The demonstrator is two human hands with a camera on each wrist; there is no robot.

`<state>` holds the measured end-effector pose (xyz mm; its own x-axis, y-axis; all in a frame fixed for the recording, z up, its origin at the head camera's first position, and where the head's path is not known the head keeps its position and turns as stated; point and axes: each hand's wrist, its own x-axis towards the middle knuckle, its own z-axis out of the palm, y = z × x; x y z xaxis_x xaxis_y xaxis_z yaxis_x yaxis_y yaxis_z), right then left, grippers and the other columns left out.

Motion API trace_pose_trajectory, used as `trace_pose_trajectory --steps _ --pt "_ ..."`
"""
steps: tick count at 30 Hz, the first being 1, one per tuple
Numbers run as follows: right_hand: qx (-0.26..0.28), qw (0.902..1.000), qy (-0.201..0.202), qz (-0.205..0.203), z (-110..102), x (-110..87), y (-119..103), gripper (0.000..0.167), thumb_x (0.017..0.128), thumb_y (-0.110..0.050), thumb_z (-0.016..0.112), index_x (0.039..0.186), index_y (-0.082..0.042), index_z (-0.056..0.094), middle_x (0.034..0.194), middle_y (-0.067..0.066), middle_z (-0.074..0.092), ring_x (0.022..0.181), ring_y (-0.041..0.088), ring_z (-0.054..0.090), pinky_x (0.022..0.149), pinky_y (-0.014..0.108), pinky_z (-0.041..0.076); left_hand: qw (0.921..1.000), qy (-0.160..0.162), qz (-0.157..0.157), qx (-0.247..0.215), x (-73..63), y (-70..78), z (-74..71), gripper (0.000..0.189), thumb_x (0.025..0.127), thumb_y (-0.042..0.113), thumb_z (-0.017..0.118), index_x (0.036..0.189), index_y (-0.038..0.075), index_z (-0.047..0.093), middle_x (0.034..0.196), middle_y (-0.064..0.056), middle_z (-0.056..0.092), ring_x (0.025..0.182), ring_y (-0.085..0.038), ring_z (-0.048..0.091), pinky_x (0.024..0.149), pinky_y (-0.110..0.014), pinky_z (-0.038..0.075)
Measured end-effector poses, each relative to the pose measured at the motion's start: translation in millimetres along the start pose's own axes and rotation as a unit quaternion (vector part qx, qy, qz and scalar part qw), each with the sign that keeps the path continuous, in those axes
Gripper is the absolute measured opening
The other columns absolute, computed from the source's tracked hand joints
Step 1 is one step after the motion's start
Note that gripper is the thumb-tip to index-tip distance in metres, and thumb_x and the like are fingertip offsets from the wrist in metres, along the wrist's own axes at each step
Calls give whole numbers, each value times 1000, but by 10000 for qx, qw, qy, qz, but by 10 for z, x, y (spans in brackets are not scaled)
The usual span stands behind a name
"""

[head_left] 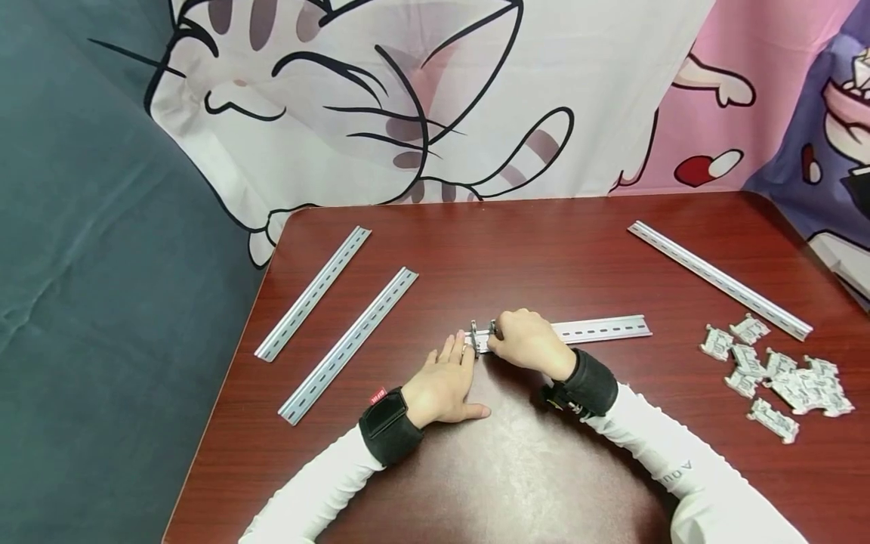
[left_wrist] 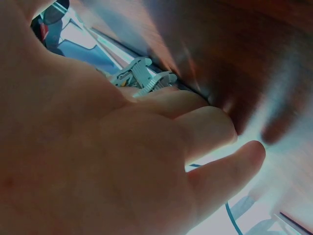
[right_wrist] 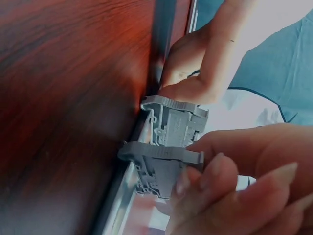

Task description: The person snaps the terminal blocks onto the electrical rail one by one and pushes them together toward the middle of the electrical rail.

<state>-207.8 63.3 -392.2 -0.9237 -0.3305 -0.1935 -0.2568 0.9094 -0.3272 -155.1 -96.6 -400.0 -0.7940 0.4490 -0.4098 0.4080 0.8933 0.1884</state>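
Observation:
A slotted metal DIN rail lies crosswise under both hands, near the middle of the table. Two grey plastic DIN rail end clamps stand upright on it, a small gap apart. My left hand is spread flat with straight fingers, its fingertips on the rail's left end, right beside the left clamp. With thumb and fingers my right hand pinches the right clamp from above. Most of that clamp is hidden by the right hand in the head view. Both clamps show behind the left hand's fingers in the left wrist view.
Two more rails, one further out and one nearer, lie slanted on the left. Another rail slants at the back right. A pile of pale plastic clips sits below it. A printed curtain hangs behind the table.

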Motion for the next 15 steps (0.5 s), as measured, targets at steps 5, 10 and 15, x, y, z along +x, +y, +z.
trace_pose_trajectory --steps 5,10,15 --pt "51 9998 -165 123 43 20 17 32 84 -23 56 55 -15 45 57 1 48 56 20 49 50 34 39 10000 15 11 -13 -3 22 2 102 82 58 65 150 -4 21 158 -24 14 148 -34 17 117 -47 24" --pt "111 9996 -211 148 87 46 15 30 86 -21 54 58 -12 48 63 8 55 58 24 54 51 40 45 10000 45 12 -43 -18 21 3 101 83 57 66 150 -5 22 158 -25 14 148 -35 17 117 -48 25" --pt "72 9997 -126 198 116 73 -10 28 85 -20 53 60 -10 50 67 12 59 60 26 57 54 43 48 10000 6 19 -4 -14 7 -4 101 83 58 64 150 -5 21 158 -25 13 148 -35 17 117 -48 25"
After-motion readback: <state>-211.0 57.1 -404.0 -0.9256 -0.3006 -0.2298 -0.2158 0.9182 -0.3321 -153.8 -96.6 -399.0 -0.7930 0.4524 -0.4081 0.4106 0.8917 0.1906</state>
